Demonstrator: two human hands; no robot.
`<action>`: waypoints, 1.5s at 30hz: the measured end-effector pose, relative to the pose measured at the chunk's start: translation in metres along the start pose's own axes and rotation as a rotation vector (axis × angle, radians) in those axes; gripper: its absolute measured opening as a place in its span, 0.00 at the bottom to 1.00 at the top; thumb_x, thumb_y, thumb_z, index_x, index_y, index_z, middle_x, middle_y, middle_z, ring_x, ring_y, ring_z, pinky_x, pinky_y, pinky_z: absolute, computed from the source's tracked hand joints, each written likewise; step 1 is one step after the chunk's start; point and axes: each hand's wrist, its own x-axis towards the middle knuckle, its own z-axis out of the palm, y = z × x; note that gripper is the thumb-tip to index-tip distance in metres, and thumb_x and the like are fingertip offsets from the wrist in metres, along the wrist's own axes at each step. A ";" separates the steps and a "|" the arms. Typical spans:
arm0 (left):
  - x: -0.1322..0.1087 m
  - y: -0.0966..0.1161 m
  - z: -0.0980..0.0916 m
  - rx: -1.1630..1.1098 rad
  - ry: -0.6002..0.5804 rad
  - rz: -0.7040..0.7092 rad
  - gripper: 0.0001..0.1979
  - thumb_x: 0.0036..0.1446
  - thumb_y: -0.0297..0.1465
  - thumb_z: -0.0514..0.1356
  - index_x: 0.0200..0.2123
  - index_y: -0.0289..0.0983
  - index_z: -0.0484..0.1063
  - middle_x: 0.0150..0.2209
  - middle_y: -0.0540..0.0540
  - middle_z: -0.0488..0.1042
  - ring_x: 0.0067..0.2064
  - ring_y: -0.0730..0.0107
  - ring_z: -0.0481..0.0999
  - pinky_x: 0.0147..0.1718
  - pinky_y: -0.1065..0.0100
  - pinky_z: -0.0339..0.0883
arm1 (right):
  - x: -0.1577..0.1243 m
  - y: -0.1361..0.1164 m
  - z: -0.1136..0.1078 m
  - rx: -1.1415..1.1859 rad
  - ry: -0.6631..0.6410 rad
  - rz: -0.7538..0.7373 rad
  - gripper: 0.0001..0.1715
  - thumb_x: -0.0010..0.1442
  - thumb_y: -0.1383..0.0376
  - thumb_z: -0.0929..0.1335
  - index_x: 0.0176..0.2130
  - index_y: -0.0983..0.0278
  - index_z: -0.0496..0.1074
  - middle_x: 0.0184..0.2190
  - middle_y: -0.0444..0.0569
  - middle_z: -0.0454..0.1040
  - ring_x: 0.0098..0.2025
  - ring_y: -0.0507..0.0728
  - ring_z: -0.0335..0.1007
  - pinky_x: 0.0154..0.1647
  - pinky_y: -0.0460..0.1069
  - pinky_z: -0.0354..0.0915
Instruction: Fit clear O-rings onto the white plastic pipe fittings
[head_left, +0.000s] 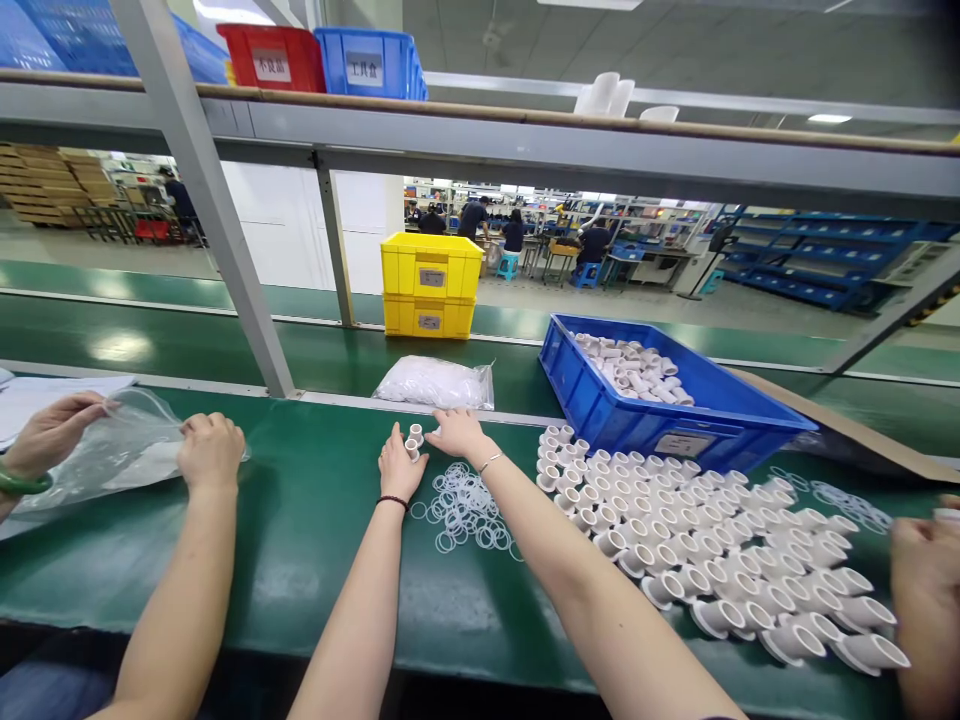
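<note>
My left hand [400, 467], with a dark band at its wrist, rests on the green bench. Its thumb and index finger curl around a short white flanged tube [412, 450]. Right behind that stands a second white tube [415, 433]. My right hand [459, 436], wearing a thin silver bracelet, comes in from the right with fingers stretched out and apart, its fingertips close beside the tubes. I see nothing held in it, though its palm is hidden. Under my right forearm lies a pile of clear thin rings [466, 508]. Rows of white flanged tubes [679, 545] cover the bench to the right.
A blue bin [675, 425] of white parts stands behind the rows. Two yellow bins [430, 285] and a plastic bag of white parts [435, 383] are beyond my hands. At left, another person's hands [212, 450] hold a clear bag [135, 440]; another hand [926, 580] shows at right.
</note>
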 end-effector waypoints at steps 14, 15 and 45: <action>-0.001 0.003 -0.001 0.045 -0.037 -0.003 0.44 0.46 0.35 0.64 0.62 0.34 0.44 0.56 0.34 0.61 0.58 0.49 0.59 0.54 0.51 0.55 | -0.012 -0.014 0.015 -0.054 0.111 -0.112 0.38 0.46 0.62 0.74 0.54 0.61 0.61 0.48 0.57 0.64 0.55 0.67 0.55 0.60 0.67 0.35; -0.001 0.002 -0.001 0.043 -0.041 -0.002 0.44 0.46 0.35 0.64 0.62 0.35 0.44 0.56 0.34 0.61 0.58 0.49 0.59 0.54 0.51 0.55 | -0.013 -0.014 0.014 -0.045 0.109 -0.125 0.37 0.46 0.63 0.74 0.54 0.60 0.61 0.47 0.57 0.64 0.54 0.66 0.55 0.60 0.68 0.35; -0.060 0.031 -0.002 -0.003 -0.406 0.542 0.23 0.63 0.37 0.44 0.59 0.37 0.59 0.59 0.45 0.61 0.60 0.64 0.58 0.61 0.61 0.50 | -0.181 0.084 0.032 0.908 0.295 0.048 0.32 0.66 0.48 0.52 0.59 0.63 0.57 0.60 0.53 0.57 0.63 0.56 0.50 0.64 0.55 0.47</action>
